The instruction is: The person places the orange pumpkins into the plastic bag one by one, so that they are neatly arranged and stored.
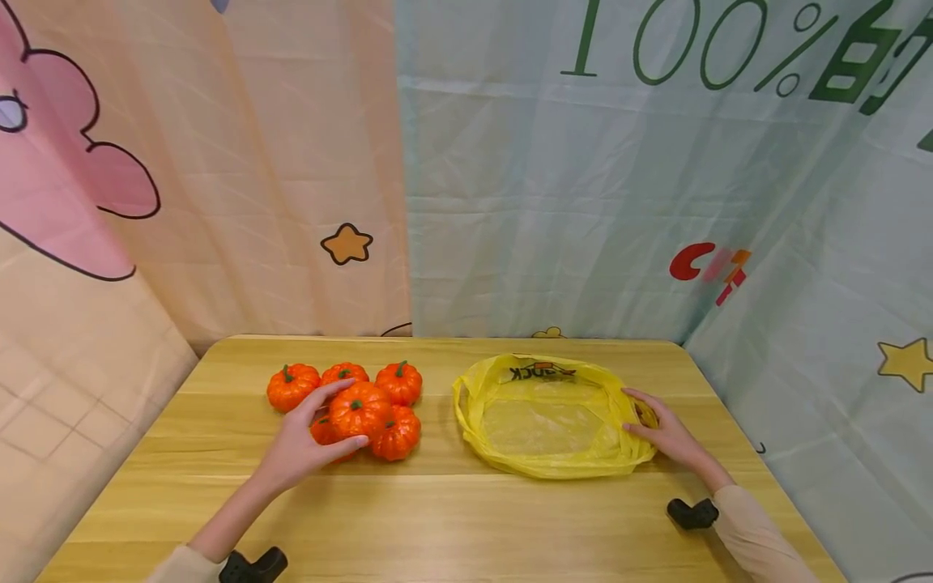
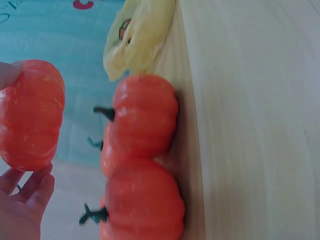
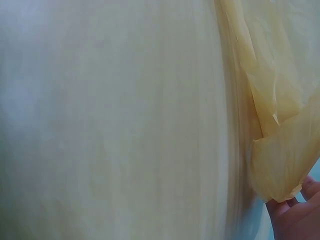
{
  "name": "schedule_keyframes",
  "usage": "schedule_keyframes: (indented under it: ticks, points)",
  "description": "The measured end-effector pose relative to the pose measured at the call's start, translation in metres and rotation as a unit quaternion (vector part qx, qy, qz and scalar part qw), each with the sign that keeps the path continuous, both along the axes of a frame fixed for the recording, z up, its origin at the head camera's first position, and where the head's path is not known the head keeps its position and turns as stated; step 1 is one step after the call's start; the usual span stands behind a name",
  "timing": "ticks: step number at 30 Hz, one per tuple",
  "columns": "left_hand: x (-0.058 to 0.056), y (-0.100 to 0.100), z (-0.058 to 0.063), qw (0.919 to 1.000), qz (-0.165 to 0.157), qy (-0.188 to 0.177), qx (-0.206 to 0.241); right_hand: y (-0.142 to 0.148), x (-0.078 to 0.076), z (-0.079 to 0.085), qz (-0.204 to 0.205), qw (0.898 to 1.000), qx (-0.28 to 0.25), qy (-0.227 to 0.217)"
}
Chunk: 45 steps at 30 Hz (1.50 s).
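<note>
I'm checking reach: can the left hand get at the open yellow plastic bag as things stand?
Probably yes: the left hand holds a round, ribbed orange pumpkin above the other orange pumpkins, and nothing taller appears between it and the yellow plastic bag, which lies open upward.

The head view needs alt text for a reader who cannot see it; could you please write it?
The left hand holds an orange pumpkin over five other pumpkins on a wooden table, while the right hand holds the edge of an open yellow bag. Printed cloth hangs behind.
</note>
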<state>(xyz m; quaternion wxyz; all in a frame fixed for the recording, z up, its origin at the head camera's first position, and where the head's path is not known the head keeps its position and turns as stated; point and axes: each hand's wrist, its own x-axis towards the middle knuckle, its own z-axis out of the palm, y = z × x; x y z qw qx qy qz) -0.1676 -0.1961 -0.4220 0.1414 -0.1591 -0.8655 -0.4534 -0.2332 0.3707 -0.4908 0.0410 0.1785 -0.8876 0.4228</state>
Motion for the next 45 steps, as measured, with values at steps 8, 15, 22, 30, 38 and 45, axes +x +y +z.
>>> schedule_keyframes:
  ticks: [8,15,22,30,38,45]
  points:
    - [-0.011,0.035,0.002,0.9990,-0.029,-0.024,0.025,0.000,-0.001,0.001,-0.003,1.000,0.009,-0.005]
    - [-0.020,0.066,0.003,0.9957,-0.062,-0.038,0.058,-0.002,-0.001,0.004,-0.010,1.000,0.020,-0.016]
    - [-0.028,0.096,0.004,0.9927,-0.075,-0.066,0.068,-0.002,-0.001,0.004,-0.006,1.000,0.010,-0.023]
    - [-0.038,0.129,-0.001,0.9885,-0.096,-0.078,0.087,0.000,-0.004,0.002,-0.004,0.999,0.003,-0.033]
    - [-0.052,0.163,-0.003,0.9855,-0.107,-0.085,0.101,0.000,-0.003,0.007,-0.010,0.999,-0.008,-0.043]
    - [-0.056,0.187,-0.001,0.9833,-0.118,-0.087,0.108,-0.001,-0.003,0.004,-0.020,0.999,0.013,-0.030]
